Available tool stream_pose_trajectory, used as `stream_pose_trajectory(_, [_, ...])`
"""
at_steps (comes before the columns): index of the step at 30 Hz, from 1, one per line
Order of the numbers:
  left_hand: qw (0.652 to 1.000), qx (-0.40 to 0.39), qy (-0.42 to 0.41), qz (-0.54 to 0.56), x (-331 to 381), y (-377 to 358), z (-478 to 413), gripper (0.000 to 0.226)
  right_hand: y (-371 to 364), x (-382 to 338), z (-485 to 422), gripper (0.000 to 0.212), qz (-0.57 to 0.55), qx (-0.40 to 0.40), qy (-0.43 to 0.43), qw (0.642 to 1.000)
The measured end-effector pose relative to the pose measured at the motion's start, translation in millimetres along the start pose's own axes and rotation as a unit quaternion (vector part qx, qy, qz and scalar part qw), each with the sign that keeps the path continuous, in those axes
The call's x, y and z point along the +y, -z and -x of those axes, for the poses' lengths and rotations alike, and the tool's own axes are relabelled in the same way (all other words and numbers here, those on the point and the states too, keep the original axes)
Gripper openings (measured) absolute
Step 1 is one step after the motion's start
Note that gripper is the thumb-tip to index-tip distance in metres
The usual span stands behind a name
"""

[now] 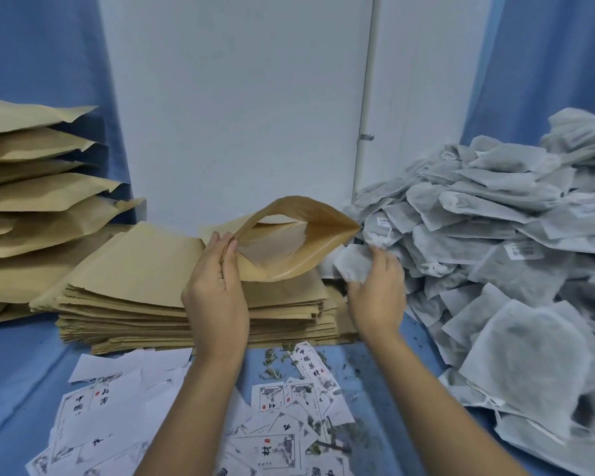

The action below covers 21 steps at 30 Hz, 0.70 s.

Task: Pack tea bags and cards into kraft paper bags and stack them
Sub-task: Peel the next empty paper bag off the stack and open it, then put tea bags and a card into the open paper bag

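Tan paper, grey mesh, blue cloth.
The open tan kraft paper bag [291, 266] has a darker golden-brown rim and a pale, whitish lining. The flat stack of kraft paper bags [145, 290] and the filled pile of kraft paper bags [31, 190] are a lighter sandy tan. The pale grey mesh tea bag [352, 264] matches the grey-white heap of tea bags [495, 235], some darkly mottled. White paper cards [279, 444] carry black calligraphy, grey ink drawings and small red seals, on a blue tablecloth [21, 365] flecked with dull green herb scraps [272, 367].
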<state>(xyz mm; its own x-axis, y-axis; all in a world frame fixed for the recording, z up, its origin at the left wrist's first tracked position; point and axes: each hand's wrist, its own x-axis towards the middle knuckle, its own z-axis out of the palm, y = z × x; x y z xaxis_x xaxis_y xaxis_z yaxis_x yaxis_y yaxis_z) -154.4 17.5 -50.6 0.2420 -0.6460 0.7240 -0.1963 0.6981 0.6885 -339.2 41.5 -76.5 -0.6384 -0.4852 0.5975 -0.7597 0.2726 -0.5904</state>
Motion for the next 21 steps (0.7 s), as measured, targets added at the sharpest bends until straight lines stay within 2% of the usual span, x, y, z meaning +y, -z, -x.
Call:
stream_pose_trajectory(2, [1.0,0.004,-0.003,0.009,3,-15,-3,0.029,-2,20,-27,0.086,0.217,-0.036,0.076,0.972])
stream_pose_trajectory(5, [0.999,0.005,0.007,0.031,6,-37,-8,0.03,-4,46,-63,0.095,0.391,-0.082,0.101,0.911])
stream_pose_trajectory(9, [0.998,0.001,0.025,0.06,7,-62,-14,0.03,-10,64,-89,0.098,0.461,-0.083,0.112,0.877])
stream_pose_trajectory(14, [0.997,-0.006,0.031,0.072,5,-80,-14,0.03,-17,69,-107,0.111,0.486,-0.072,0.104,0.865])
stream_pose_trajectory(16, [0.996,-0.004,0.041,0.074,3,-82,-13,0.029,-15,68,-112,0.094,0.466,-0.07,0.099,0.876])
stream_pose_trajectory(19, [0.995,0.004,0.061,0.079,2,-80,-12,0.03,-9,65,-113,0.044,0.408,-0.051,0.114,0.904])
stream_pose_trajectory(21, [0.995,0.004,0.071,0.072,3,-76,-10,0.031,-5,65,-111,0.034,0.357,-0.059,0.112,0.926])
